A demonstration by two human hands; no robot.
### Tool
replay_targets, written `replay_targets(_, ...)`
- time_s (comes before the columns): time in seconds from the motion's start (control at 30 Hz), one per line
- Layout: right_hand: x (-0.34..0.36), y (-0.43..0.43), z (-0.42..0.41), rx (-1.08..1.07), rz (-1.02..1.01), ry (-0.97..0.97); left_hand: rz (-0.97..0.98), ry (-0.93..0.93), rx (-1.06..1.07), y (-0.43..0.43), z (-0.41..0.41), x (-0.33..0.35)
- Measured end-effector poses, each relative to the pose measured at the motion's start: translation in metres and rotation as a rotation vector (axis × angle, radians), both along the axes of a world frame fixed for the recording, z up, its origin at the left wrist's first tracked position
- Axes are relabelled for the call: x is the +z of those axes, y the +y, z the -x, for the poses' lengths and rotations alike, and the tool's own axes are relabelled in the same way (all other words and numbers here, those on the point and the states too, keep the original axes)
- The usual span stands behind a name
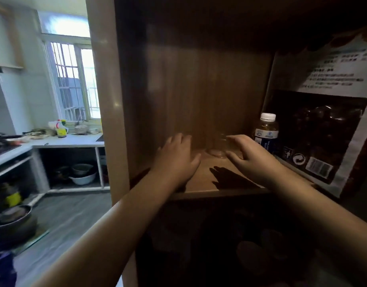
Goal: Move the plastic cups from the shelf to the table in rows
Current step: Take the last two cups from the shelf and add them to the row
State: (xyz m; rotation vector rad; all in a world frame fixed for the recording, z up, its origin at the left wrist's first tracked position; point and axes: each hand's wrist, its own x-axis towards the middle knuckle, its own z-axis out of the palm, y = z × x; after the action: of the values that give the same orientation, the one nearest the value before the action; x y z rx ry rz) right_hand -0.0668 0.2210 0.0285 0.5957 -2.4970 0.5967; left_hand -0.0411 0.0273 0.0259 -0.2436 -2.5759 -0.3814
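Head view, clear cup (217, 149) on shelf (201, 183), between spread, empty left hand (176, 160); right hand (250, 156).

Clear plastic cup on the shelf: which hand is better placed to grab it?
Right hand: its open fingers already flank the clear plastic cup. The left hand sits farther left.

The wooden shelf (201, 183) is showing brown grain; the bottle (266, 133) is wearing a white cap and blue label.

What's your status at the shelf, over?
Both hands open: left hand, right hand flank clear cup, not gripping. Bottle stands close right.
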Motion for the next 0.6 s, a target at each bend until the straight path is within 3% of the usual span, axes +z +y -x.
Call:
replay_targets(0.27, -0.002, 0.005, 0.086, -0.048, -0.064, 0.009, 0.01, -0.015, 0.096, 0.013, 0.054, -0.011)
replay_targets(0.6, 0.002, 0.011, 0.108, 0.025, -0.183, 0.066, 0.003, 0.013, 0.1, 0.01, 0.076, -0.007)
